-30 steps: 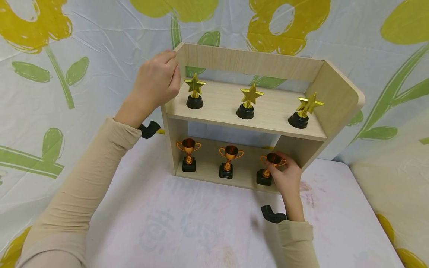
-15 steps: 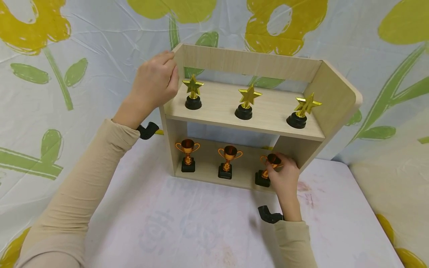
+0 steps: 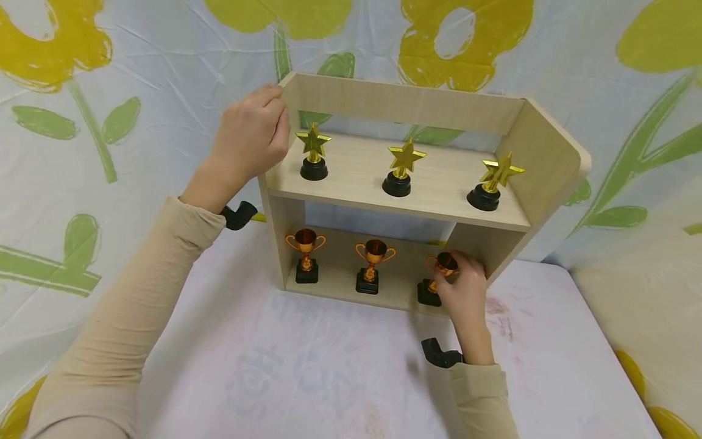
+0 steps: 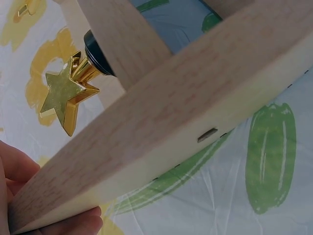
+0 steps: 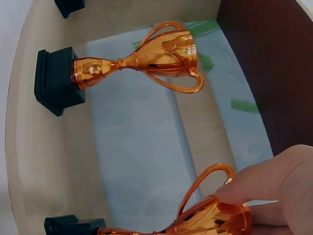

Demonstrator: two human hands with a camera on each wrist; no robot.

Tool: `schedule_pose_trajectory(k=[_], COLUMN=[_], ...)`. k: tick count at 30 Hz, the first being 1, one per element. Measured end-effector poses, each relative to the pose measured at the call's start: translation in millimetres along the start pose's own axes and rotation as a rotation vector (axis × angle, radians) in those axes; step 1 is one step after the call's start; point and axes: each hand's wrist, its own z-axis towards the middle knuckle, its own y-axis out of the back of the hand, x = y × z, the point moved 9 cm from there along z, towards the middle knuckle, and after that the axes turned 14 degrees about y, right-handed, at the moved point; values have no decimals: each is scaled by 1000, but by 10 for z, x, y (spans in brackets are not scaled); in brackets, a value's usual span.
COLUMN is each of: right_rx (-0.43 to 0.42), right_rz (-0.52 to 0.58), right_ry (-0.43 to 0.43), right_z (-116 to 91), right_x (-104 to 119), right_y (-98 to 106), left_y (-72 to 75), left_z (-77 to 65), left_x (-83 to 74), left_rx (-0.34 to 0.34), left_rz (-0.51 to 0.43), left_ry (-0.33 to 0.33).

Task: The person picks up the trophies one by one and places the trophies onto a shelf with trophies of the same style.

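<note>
A pale wooden two-tier shelf (image 3: 351, 195) stands on the white-covered table. My left hand (image 3: 249, 137) grips the upper front edge of its left side panel (image 4: 161, 112), with fingers (image 4: 73, 223) on both faces. At the right end of the lower tier, my right hand (image 3: 465, 292) pinches the cup of a copper-coloured trophy (image 3: 445, 262) on a square black base. The thumb (image 5: 254, 183) lies at the cup's rim beside one handle; the other fingers are mostly hidden. Left of it stand a middle trophy cup (image 3: 372, 259) and a left trophy cup (image 3: 306, 247), both upright.
Three gold star trophies with round black bases stand along the upper tier: left star (image 3: 314, 152), middle star (image 3: 403, 167) and right star (image 3: 493, 182). A flower-printed cloth (image 3: 164, 61) hangs close behind the shelf. Black wrist mounts (image 3: 441, 353) stick out from both wrists.
The head view has shifted slightly, so the shelf sits a little further left. My right hand has edged left over the trophy, covering more of its right handle. Both holds stay the same.
</note>
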Motion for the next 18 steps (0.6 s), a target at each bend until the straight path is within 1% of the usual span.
schedule_pose_trajectory(k=[3,10,15,18], right_rx=[-5,-25,-26,-16], right_rz=[4,29,34,35], right_ry=[17,42,58,84], right_z=[19,83,96,105], right_x=[40,174,258,309], right_y=[32,142,238,298], left_y=[17,41,39,58], left_z=[-2,2,12,-2], left_x=[-11,-5,5,-4], left_rx=[-8,22,58,68], left_rz=[-4,-11,-12,-8], left_ry=[-15,-39,-29,-22])
